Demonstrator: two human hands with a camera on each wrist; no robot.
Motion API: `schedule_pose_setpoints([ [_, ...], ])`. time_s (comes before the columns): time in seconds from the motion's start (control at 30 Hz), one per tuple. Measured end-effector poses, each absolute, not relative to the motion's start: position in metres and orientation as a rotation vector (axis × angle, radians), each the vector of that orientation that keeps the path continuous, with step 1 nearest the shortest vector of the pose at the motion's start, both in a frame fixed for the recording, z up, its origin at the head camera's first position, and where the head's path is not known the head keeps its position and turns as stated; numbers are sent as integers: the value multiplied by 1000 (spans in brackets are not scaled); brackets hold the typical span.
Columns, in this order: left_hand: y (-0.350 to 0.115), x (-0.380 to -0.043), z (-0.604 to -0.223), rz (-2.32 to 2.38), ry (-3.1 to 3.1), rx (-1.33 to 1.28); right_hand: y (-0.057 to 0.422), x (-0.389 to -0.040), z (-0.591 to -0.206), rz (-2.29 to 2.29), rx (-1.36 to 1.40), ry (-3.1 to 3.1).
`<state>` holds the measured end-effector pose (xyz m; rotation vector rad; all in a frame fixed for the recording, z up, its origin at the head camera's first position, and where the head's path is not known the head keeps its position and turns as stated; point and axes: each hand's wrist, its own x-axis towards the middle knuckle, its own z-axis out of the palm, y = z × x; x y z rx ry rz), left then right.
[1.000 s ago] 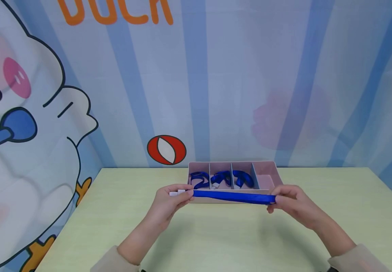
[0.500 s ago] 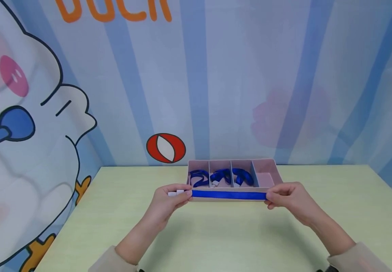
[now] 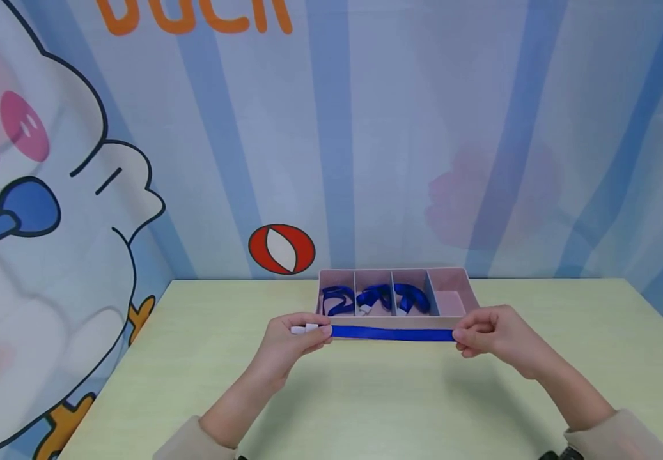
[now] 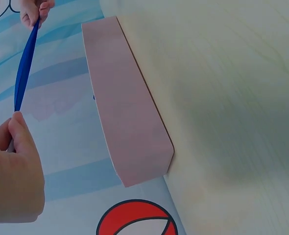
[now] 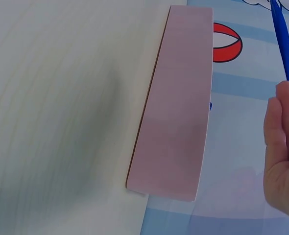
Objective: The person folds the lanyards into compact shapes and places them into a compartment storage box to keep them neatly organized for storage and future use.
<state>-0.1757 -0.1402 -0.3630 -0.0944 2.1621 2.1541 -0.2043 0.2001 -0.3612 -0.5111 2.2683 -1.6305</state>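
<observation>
A blue lanyard (image 3: 391, 333) is stretched level between the two hands, above the table and in front of a pink box. My left hand (image 3: 293, 345) pinches its left end between thumb and fingers, with white clip pieces (image 3: 305, 329) showing beside the thumb. The other end is pinched by my right hand (image 3: 498, 335). In the left wrist view the lanyard (image 4: 26, 71) runs up from the thumb to the far hand. From the right wrist, the strap (image 5: 283, 44) rises out of the fingertips.
The pink divided box (image 3: 400, 321) stands at the table's back edge. Three of its compartments hold folded blue lanyards (image 3: 374, 298); the rightmost compartment (image 3: 451, 297) shows a bare floor. Behind the pale table (image 3: 389, 402) hangs a striped cartoon backdrop (image 3: 389, 128).
My right hand has moved a little to the left along the lanyard, so the stretch between the hands is shorter and flatter. The left hand keeps its pinch.
</observation>
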Motion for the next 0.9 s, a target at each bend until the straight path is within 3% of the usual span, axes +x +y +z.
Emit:
schedule_pose_setpoints([
  [0.6,-120,-170,-363,2180,2133,-91,191,-194,-345,-1771,-188,2269],
  [0.9,-105,-163,-358,2243,2039,-64,182,-185,-345,-1935,-271,1863],
])
